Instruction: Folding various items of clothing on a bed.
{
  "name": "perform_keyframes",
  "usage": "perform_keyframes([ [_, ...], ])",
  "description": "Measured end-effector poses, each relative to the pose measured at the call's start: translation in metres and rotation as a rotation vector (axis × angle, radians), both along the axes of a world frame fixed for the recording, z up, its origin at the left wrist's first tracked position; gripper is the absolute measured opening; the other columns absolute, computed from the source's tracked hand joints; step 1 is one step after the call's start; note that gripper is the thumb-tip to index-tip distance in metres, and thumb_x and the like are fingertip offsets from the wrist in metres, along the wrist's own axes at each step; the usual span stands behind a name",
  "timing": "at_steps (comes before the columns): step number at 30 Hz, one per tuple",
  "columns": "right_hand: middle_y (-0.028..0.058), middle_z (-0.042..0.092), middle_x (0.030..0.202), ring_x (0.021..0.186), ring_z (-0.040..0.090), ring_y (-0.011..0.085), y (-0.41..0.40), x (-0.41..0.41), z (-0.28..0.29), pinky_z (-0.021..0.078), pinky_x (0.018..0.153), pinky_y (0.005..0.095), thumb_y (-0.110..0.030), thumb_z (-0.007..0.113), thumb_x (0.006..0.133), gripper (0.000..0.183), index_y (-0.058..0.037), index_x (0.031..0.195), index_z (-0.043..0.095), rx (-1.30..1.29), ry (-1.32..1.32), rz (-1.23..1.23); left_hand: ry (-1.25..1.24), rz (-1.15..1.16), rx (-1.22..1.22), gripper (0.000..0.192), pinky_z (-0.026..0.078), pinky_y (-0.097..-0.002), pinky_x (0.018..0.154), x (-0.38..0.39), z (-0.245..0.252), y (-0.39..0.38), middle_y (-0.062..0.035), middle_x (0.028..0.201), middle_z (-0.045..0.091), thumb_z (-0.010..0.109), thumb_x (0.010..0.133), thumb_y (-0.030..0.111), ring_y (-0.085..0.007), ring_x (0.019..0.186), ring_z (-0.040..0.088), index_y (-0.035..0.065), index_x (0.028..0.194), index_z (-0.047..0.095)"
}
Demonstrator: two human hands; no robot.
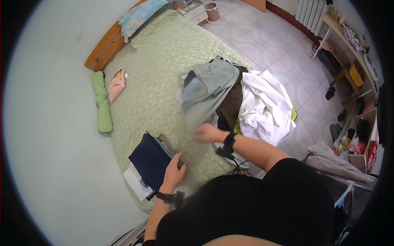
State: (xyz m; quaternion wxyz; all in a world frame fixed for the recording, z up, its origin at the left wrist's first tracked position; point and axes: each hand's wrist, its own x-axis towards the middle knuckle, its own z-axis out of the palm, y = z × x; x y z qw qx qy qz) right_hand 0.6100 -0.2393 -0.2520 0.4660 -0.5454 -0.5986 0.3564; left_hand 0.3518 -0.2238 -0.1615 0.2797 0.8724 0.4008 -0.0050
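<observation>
My right hand (209, 133) is blurred and closed around a grey-green garment (215, 83), whose lower end hangs blurred below the fingers. The rest of that garment lies over a pile on the bed, across a dark brown garment (231, 103). A crumpled white garment (264, 107) lies on the pile's right side, with some yellow-green cloth showing under it. My left hand (174, 172), fingers apart, is at the right edge of a folded navy garment (150, 161). That one lies on other folded clothes, among them a white one (137, 182).
The bed (160, 83) has a green patterned cover. A green bolster (102, 104) and a pink cloth (117, 85) lie by the wall, a floral pillow (141, 17) at the headboard. A shoe rack (357, 141) and striped bundled cloth (338, 163) stand right.
</observation>
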Motion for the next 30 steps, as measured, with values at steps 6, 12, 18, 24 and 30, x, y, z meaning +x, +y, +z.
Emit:
perform_keyframes([
  [6, 0.0201, 0.056, 0.072, 0.067, 0.055, 0.0356, -0.036, -0.022, 0.014, 0.0429, 0.062, 0.0409, -0.027, 0.063, 0.078, 0.030, 0.0023, 0.075, 0.058, 0.053, 0.101, 0.057, -0.398, 0.638, -0.886, 0.060, 0.046, -0.0357, 0.088, 0.066, 0.014, 0.006, -0.0140, 0.129, 0.046, 0.054, 0.091, 0.023, -0.0283, 0.112, 0.052, 0.0113, 0.142, 0.025],
  [12, 0.0145, 0.063, 0.087, 0.080, 0.060, 0.0267, -0.058, -0.012, 0.022, 0.0456, 0.072, 0.0329, -0.025, 0.062, 0.082, 0.025, -0.0009, 0.091, 0.063, -0.126, 0.141, 0.234, -0.559, 0.520, -0.904, 0.030, 0.049, -0.0298, 0.076, 0.077, -0.051, 0.025, -0.0075, 0.101, 0.060, 0.053, 0.090, 0.012, -0.0179, 0.085, 0.059, 0.0032, 0.119, 0.050],
  [18, 0.0191, 0.057, 0.116, 0.107, 0.055, 0.0297, -0.033, 0.021, -0.074, 0.0427, 0.091, 0.0355, -0.023, 0.062, 0.078, 0.051, 0.0000, 0.122, 0.051, -0.263, 0.263, -0.398, -1.043, 0.612, -0.848, 0.021, 0.049, -0.0345, 0.082, 0.080, -0.004, 0.070, -0.0112, 0.102, 0.063, 0.044, 0.092, 0.009, -0.0217, 0.093, 0.061, 0.0017, 0.107, 0.056],
  [24, 0.0198, 0.060, 0.112, 0.099, 0.060, 0.0260, 0.022, 0.032, -0.087, 0.0461, 0.085, 0.0322, -0.030, 0.067, 0.076, 0.070, 0.0060, 0.130, 0.040, -0.478, 0.410, -0.538, -1.159, 0.642, -0.979, 0.025, 0.048, -0.0346, 0.086, 0.082, 0.037, 0.076, -0.0113, 0.109, 0.061, 0.039, 0.093, 0.012, -0.0233, 0.099, 0.060, 0.0009, 0.111, 0.054],
  [30, 0.0163, 0.060, 0.113, 0.095, 0.060, 0.0211, 0.031, 0.002, -0.080, 0.0464, 0.082, 0.0319, -0.023, 0.067, 0.079, 0.048, 0.0032, 0.117, 0.054, -0.531, 0.558, -0.298, -1.297, 0.650, -1.132, 0.031, 0.046, -0.0376, 0.091, 0.060, 0.055, 0.077, -0.0135, 0.114, 0.059, 0.040, 0.093, 0.017, -0.0259, 0.105, 0.057, -0.0008, 0.114, 0.054],
])
